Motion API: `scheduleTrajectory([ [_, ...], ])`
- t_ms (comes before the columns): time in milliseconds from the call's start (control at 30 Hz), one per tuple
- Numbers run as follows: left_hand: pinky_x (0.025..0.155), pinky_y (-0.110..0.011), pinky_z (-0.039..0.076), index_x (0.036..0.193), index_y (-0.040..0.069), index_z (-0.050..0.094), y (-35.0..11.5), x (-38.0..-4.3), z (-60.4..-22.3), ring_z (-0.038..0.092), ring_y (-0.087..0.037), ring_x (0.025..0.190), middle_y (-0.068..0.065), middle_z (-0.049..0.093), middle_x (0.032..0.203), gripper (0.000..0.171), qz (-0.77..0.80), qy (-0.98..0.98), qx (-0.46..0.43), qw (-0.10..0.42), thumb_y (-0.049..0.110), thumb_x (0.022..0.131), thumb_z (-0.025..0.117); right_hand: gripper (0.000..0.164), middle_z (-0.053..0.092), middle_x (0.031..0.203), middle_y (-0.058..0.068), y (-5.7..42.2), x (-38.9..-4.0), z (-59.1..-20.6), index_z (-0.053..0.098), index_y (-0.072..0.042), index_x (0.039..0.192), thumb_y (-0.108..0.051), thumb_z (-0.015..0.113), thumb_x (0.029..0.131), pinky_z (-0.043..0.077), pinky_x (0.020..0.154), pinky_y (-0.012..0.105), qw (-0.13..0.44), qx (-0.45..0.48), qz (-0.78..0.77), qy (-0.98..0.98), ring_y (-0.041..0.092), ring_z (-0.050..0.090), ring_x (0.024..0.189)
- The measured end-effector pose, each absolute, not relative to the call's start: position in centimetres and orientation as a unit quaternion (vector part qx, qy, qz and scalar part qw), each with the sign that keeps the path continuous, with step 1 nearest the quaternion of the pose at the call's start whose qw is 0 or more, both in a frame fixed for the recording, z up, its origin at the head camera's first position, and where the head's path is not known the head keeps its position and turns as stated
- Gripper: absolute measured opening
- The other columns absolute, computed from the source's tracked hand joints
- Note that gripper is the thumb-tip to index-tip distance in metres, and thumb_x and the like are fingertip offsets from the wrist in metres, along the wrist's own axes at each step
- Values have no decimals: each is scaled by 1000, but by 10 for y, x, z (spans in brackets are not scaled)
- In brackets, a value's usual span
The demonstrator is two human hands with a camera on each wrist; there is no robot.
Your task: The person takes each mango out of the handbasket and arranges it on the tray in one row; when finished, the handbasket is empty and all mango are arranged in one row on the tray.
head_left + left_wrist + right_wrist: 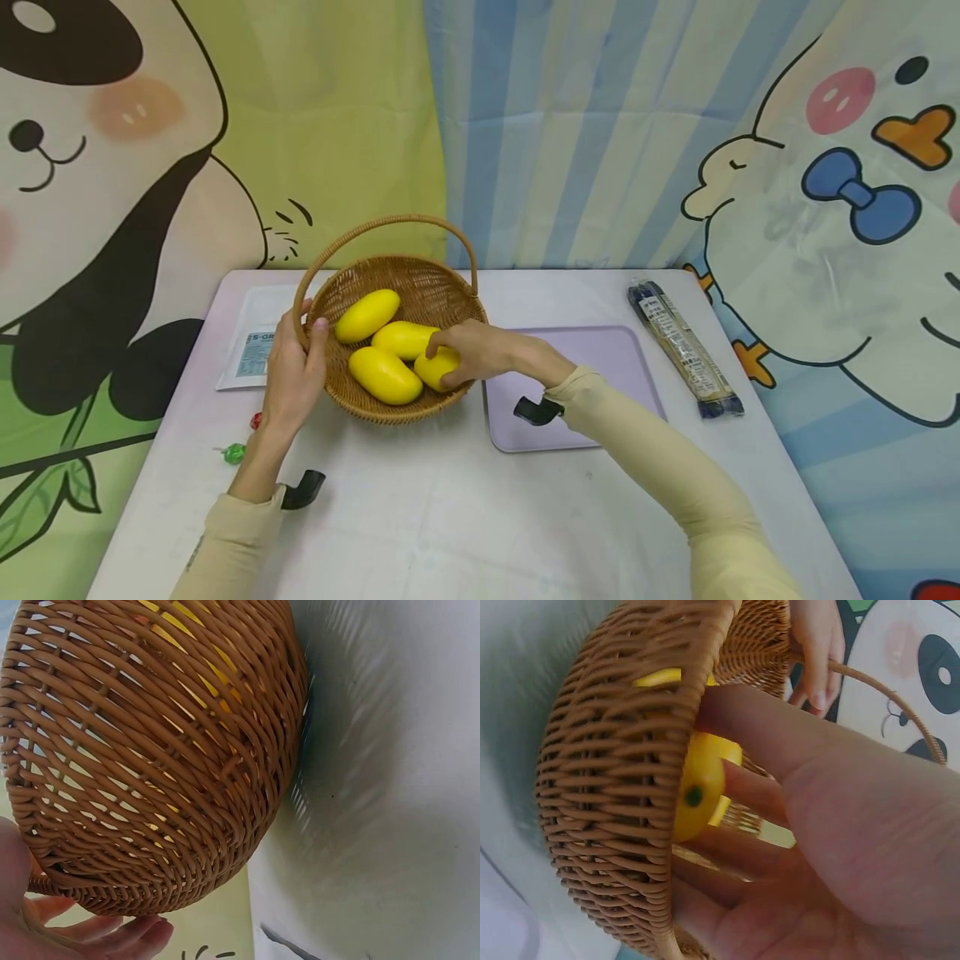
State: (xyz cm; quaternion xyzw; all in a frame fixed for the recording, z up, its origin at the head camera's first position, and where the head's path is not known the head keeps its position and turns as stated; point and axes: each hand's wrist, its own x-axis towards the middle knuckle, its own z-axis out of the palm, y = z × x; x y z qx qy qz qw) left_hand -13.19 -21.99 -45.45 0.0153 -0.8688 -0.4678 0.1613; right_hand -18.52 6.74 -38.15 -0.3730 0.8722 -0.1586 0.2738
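A brown wicker basket (pixel 390 414) with an arched handle tilts toward me over the white table. Inside lie several smooth yellow mangoes (pixel 384 375). My left hand (pixel 295 367) grips the basket's left rim at the foot of the handle, thumb on the near side; the left wrist view has that hand (pixel 82 930) at the lower left, by the weave. Reaching over the right rim, my right hand (pixel 480 354) curls its fingers round the rightmost mango (pixel 437 368). In the right wrist view this mango (pixel 700 787) shows a dark green spot, partly hidden by the rim.
Just right of the basket lies a lilac tray (pixel 600 358), partly under my right forearm. A long dark-ended packet (pixel 686 346) lies at the far right. Behind my left hand is a white packet (pixel 255 350), with a green wrapped candy (pixel 234 453) and a red one (pixel 256 421) nearer.
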Motion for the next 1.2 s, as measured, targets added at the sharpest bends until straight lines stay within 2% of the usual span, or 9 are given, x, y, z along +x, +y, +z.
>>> scheduleTrajectory([
  [200, 48, -25, 35, 152, 5, 38, -221, -132, -454, 41, -21, 61, -15, 46, 106, 58, -469, -868, 12, 161, 43, 108, 41, 46, 63, 136, 1, 87, -179, -368, 61, -15, 134, -32, 75, 93, 50, 89, 32, 184, -370, -244, 877, 16, 58, 102],
  [333, 44, -25, 35, 152, 7, 36, -222, -132, -453, 41, -18, 55, -14, 45, 103, 61, -470, -869, 17, 152, 47, 108, 39, 47, 59, 140, 1, 111, -172, -364, 60, -14, 134, -30, 76, 93, 54, 95, 35, 108, -353, -322, 872, 17, 59, 114],
  [500, 43, -25, 35, 153, 7, 35, -224, -131, -453, 42, -19, 57, -19, 51, 118, 61, -471, -869, 16, 152, 47, 108, 40, 51, 51, 152, 6, 142, -161, -370, 60, -13, 136, -27, 78, 91, 56, 96, 34, 15, -311, -394, 865, 22, 54, 136],
  [567, 44, -25, 35, 153, 7, 35, -224, -131, -453, 43, -20, 60, -20, 51, 123, 60, -471, -868, 15, 154, 45, 108, 41, 53, 50, 154, 6, 152, -156, -377, 60, -12, 137, -27, 79, 90, 56, 95, 33, -17, -284, -413, 865, 23, 53, 137],
  [667, 46, -25, 36, 153, 6, 36, -224, -131, -454, 44, -20, 63, -20, 51, 121, 58, -470, -869, 14, 157, 43, 108, 41, 56, 50, 154, 8, 164, -150, -391, 59, -10, 138, -29, 79, 90, 57, 93, 34, -59, -238, -429, 870, 24, 56, 134],
  [800, 47, -25, 36, 153, 7, 36, -223, -131, -455, 44, -21, 63, -18, 49, 113, 58, -467, -870, 17, 156, 43, 108, 42, 56, 50, 153, 10, 175, -142, -417, 59, -10, 138, -31, 79, 90, 58, 90, 39, -92, -184, -438, 875, 29, 60, 128],
  [967, 50, -25, 37, 153, 8, 36, -222, -131, -456, 45, -22, 67, -18, 50, 114, 59, -463, -872, 20, 156, 45, 108, 41, 55, 52, 151, 14, 180, -132, -453, 59, -6, 136, -27, 79, 89, 59, 89, 43, -104, -151, -445, 876, 32, 62, 125],
  [1100, 53, -24, 37, 153, 7, 37, -221, -131, -456, 46, -22, 72, -20, 51, 120, 58, -464, -871, 19, 159, 43, 108, 41, 54, 53, 147, 17, 180, -125, -476, 58, -3, 134, -20, 80, 88, 58, 90, 40, -107, -141, -436, 883, 33, 62, 123],
  [1200, 53, -24, 37, 153, 7, 37, -220, -131, -457, 45, -22, 72, -19, 51, 118, 57, -464, -871, 19, 158, 43, 108, 41, 55, 53, 146, 17, 178, -119, -489, 58, -2, 134, -19, 81, 87, 59, 89, 39, -107, -139, -422, 890, 34, 62, 123],
])
